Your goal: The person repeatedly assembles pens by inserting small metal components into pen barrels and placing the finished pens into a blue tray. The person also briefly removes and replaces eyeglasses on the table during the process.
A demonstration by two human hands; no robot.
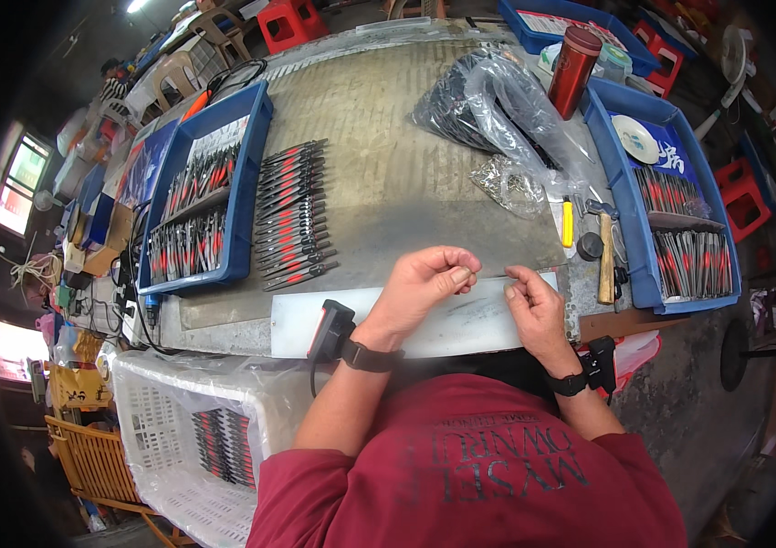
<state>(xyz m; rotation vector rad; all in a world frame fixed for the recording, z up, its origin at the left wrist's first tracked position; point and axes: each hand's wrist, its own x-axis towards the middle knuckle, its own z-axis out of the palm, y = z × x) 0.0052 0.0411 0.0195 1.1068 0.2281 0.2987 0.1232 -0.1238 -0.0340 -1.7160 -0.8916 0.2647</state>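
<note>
My left hand (434, 281) is above the white board (351, 320) at the table's near edge, its fingers curled and thumb pressed to the index finger. Close by on its right, my right hand (534, 310) is curled too, thumb against fingertips. Whatever either pinch holds, if anything, is too small or hidden to make out. Left of them, a row of slim black-and-red pieces (292, 215) lies side by side on the table. Further left, a blue tray (256, 137) holds more such pieces in two groups.
At the right, another blue tray (730, 265) holds similar pieces and a round white dish (634, 139). Nearby are a hammer (606, 260), a yellow-handled tool (568, 224), a bag of small metal parts (508, 183), a large plastic bag (470, 100) and a red flask (575, 71). A white crate (146, 402) stands lower left.
</note>
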